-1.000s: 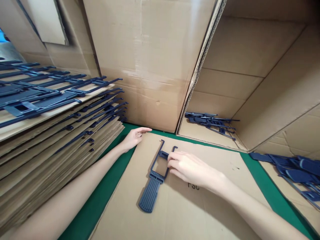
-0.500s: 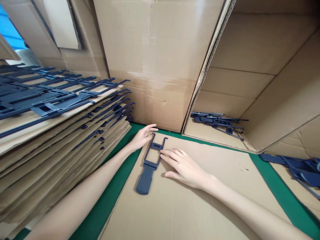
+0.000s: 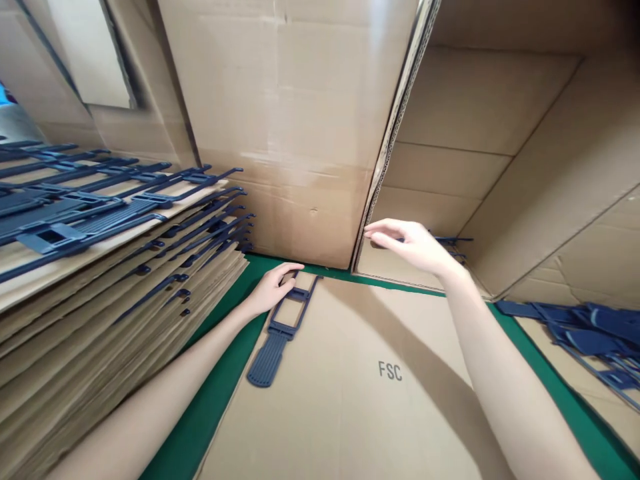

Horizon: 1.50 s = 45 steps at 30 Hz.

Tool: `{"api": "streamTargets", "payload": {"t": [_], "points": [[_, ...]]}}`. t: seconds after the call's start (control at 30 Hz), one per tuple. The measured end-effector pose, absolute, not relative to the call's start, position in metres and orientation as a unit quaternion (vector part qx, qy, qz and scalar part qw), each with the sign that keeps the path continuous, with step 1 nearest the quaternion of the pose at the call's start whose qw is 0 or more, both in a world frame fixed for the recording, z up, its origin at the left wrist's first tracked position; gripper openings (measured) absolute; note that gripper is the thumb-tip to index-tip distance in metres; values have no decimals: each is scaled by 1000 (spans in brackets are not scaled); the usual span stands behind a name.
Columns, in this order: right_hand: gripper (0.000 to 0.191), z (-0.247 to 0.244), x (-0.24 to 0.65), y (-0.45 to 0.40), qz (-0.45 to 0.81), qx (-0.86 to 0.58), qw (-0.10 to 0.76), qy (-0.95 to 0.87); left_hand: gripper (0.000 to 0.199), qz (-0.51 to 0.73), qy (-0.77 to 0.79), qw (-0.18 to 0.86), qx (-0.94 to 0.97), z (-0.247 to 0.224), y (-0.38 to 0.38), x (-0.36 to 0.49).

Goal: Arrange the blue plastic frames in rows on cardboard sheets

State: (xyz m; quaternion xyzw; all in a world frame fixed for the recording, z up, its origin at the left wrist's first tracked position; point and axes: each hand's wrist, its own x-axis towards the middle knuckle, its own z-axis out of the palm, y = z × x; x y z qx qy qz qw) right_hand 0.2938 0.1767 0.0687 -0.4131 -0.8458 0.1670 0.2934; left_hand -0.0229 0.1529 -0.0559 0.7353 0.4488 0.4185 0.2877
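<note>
A flat dark blue plastic piece (image 3: 283,330), with an open frame, two hooked prongs and a ribbed paddle end, lies along the left edge of a cardboard sheet (image 3: 350,413). My left hand (image 3: 273,288) rests at its far end, fingers stretched and thumb apart, covering the left prong's tip. Raised over the far side of the sheet, my right hand (image 3: 413,245) is in front of an open cardboard box (image 3: 445,167). Its fingers are slightly bent, thumb apart, with nothing visible between them. Similar dark pieces (image 3: 453,243) inside the box are partly hidden behind this hand.
To the left rises a tall stack of cardboard sheets (image 3: 100,320) with dark plastic pieces (image 3: 90,200) layered between and on top. More dark pieces (image 3: 590,327) lie at the right. A cardboard wall (image 3: 285,133) stands behind the green work surface (image 3: 200,373).
My right hand has left the plastic piece and moved up and right to the box, uncovering printed "FSC" letters. The piece sits closer to the sheet's left edge. The view has shifted slightly.
</note>
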Motion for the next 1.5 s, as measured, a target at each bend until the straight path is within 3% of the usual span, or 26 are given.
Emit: {"api": "streamTargets", "payload": {"t": [0.13, 0.27, 0.4, 0.83, 1.13, 1.5], "points": [[30, 23, 360, 211, 26, -635, 209, -743, 33, 411, 458, 263, 743, -51, 152, -21], [25, -28, 402, 227, -5, -707, 156, -690, 33, 394, 467, 221, 760, -49, 152, -19], [27, -47, 411, 233, -38, -731, 137, -667, 33, 386, 473, 193, 768, -49, 153, -20], [23, -39, 407, 231, -72, -743, 97, -658, 30, 381, 478, 189, 768, -46, 152, -19], [26, -9, 395, 223, -97, -718, 97, -682, 41, 392, 478, 232, 751, -54, 154, -22], [23, 40, 393, 203, -15, -682, 111, -722, 38, 385, 479, 212, 760, -54, 155, -21]]}}
